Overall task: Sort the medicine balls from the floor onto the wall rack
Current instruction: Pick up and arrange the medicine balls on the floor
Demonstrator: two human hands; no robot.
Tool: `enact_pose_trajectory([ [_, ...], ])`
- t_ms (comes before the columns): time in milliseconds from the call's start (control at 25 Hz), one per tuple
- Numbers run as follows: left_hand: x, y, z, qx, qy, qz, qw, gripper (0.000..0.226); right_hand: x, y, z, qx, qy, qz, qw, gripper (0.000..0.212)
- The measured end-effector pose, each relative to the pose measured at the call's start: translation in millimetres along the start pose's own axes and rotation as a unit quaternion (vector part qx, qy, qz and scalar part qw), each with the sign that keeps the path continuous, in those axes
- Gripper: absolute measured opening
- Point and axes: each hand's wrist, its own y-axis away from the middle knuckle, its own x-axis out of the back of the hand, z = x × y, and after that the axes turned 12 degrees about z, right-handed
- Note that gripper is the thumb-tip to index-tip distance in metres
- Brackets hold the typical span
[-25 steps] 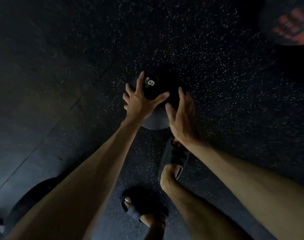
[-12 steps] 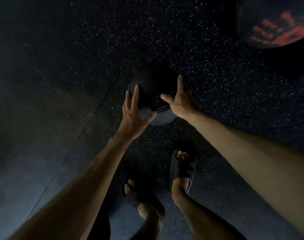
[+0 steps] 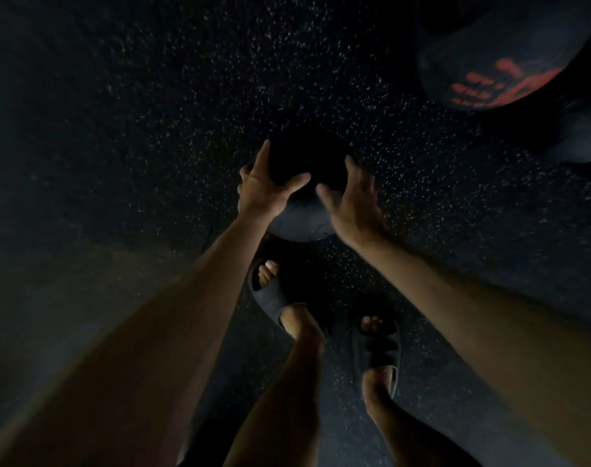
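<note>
- At the centre of the view, low over the dark speckled rubber floor [image 3: 152,129]: one black medicine ball [image 3: 302,219], upper half lost in shadow, lower half catching a grey sheen; whether it rests on the floor or is just clear of it cannot be told
- Left hand [image 3: 263,188]: set against the ball's left side, fingers [image 3: 262,156] spread wide and nearly straight, forefinger pointing away from the person, thumb reaching across the near face of the ball
- Right hand [image 3: 353,205]: at the ball's right side, fingers spread wide and lightly curved, thumb angled towards the left thumb; motion blur hides whether the palm touches the ball
- Thumbs: close together over the ball, tips apart
- Forearms: both bare, running from the lower corners up to the ball
- Left foot in a dark slide sandal [image 3: 270,296]: toes just beside the near edge of the ball, partly behind the left forearm
- Right foot in a matching slide sandal [image 3: 381,352]: set further back from the ball, towards the right
- Second medicine ball [image 3: 482,55]: larger in view, dark with red markings on its lower side, at the upper right, well apart from the hands
- Pale rounded shape [image 3: 580,139]: at the right edge below the second ball, too dim to identify
</note>
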Motion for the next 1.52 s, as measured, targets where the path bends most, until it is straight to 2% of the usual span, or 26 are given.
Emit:
enact_pose_trajectory([
  [80,6,-30,21,0.023,0.002,-0.011,1.000,0.120,-3,22,-9,0.011,0.016,-0.020,1.000,0.108],
  [160,8,-52,40,0.043,-0.013,-0.019,0.999,0.116,-9,14,-27,-0.035,0.029,-0.014,0.999,0.118],
  [280,10,-62,56,0.038,-0.022,-0.004,0.999,0.090,-5,-22,-60,-0.104,0.073,-0.024,0.992,0.112],
  [360,12,-59,52,-0.003,-0.027,0.006,1.000,0.080,6,-49,-74,-0.126,0.093,-0.048,0.986,0.107],
  [440,11,-48,44,-0.081,-0.037,0.002,0.996,0.082,23,-81,-82,-0.156,0.080,-0.068,0.982,0.103],
  [560,11,-35,30,-0.127,-0.035,0.002,0.991,0.085,42,-121,-97,-0.167,0.081,-0.071,0.980,0.094],
  [680,12,-49,36,-0.147,-0.045,-0.006,0.988,0.090,47,-154,-104,-0.177,0.045,-0.017,0.983,0.080],
  [800,11,-79,72,-0.180,-0.064,0.050,0.980,0.089,50,-183,-103,-0.180,-0.014,0.065,0.981,0.072],
  [880,7,-96,100,-0.158,-0.055,0.081,0.983,0.083,48,-180,-96,-0.135,-0.038,0.113,0.984,0.067],
  [1000,1,-123,135,-0.090,-0.040,0.093,0.991,0.074,39,-141,-85,-0.052,-0.077,0.124,0.988,0.076],
  [1120,-1,-165,176,-0.030,-0.038,0.078,0.996,0.073,32,-134,-88,-0.086,-0.115,0.079,0.986,0.098],
  [1200,1,-188,193,0.001,-0.026,0.073,0.997,0.077,36,-154,-100,-0.123,-0.127,0.083,0.981,0.100],
  [1280,3,-185,194,-0.020,0.015,0.078,0.997,0.078,44,-176,-110,-0.149,-0.118,0.080,0.978,0.099],
  [1360,5,-162,178,-0.095,0.050,0.083,0.991,0.072,54,-200,-118,-0.187,-0.107,0.076,0.974,0.099],
  [1440,1,-139,163,-0.159,0.041,0.076,0.984,0.069,69,-228,-129,-0.223,-0.114,0.080,0.965,0.099],
  [1520,-2,-142,167,-0.153,0.032,0.075,0.985,0.071,81,-247,-138,-0.229,-0.115,0.094,0.962,0.096],
])
